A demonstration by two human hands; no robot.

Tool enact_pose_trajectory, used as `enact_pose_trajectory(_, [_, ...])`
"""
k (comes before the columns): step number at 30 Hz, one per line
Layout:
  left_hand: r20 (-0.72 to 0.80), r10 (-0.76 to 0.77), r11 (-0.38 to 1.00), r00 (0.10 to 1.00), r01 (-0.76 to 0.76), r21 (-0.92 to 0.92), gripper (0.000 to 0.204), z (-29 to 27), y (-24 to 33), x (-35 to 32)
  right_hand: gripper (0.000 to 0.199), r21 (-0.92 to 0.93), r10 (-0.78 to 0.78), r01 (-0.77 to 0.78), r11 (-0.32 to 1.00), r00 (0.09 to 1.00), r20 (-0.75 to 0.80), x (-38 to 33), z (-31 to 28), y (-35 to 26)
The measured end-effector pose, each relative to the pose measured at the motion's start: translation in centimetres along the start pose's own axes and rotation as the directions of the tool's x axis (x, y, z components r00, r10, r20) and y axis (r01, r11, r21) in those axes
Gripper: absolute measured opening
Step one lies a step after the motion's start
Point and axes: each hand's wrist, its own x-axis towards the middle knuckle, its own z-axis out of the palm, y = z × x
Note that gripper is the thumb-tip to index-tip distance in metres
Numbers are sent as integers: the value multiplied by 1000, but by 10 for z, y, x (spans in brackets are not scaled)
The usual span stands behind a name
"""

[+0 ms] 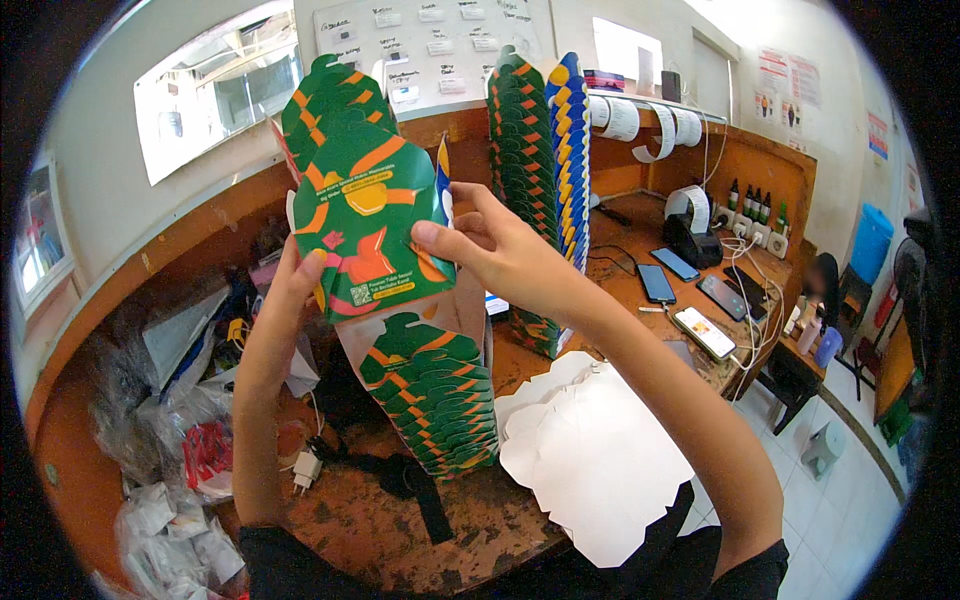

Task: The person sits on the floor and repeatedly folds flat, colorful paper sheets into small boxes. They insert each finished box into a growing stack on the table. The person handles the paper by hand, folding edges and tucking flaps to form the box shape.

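Both my hands hold a green printed food carton (pixel 372 215) with orange and yellow pictures, up in front of a tall stack of like cartons. My left hand (pixel 292 278) grips its left side, fingers mostly hidden behind. On the right side, my right hand (pixel 478 238) lays its thumb on the printed face with the fingers curled behind the edge. Below stands a stack of nested green cartons (pixel 430 385), and more green cartons (pixel 335 105) rise behind the held one. A pile of white flat carton blanks (pixel 600 450) lies by my right forearm.
Beyond my right arm stand another green stack (pixel 520 150) and a blue-yellow stack (pixel 571 150). Several phones (pixel 705 332) with cables lie near a label printer (pixel 692 235). Plastic bags (pixel 180 530) crowd the left; a white charger (pixel 307 468) lies on the worn table (pixel 480 530).
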Motion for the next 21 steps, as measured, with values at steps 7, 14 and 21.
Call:
enact_pose_trajectory(7, [-122,-24,998,992,32,59,86,10,-22,-17,89,-6,47,-47,999,988,146,-11,1,19])
enact_pose_trajectory(14, [-63,103,995,993,-103,14,101,13,-37,-27,91,14,139,-150,989,943,302,-18,-8,23])
enact_pose_trajectory(21, [-65,195,980,979,-192,46,114,16,-53,-32,80,35,253,-274,961,924,285,-20,-12,18])
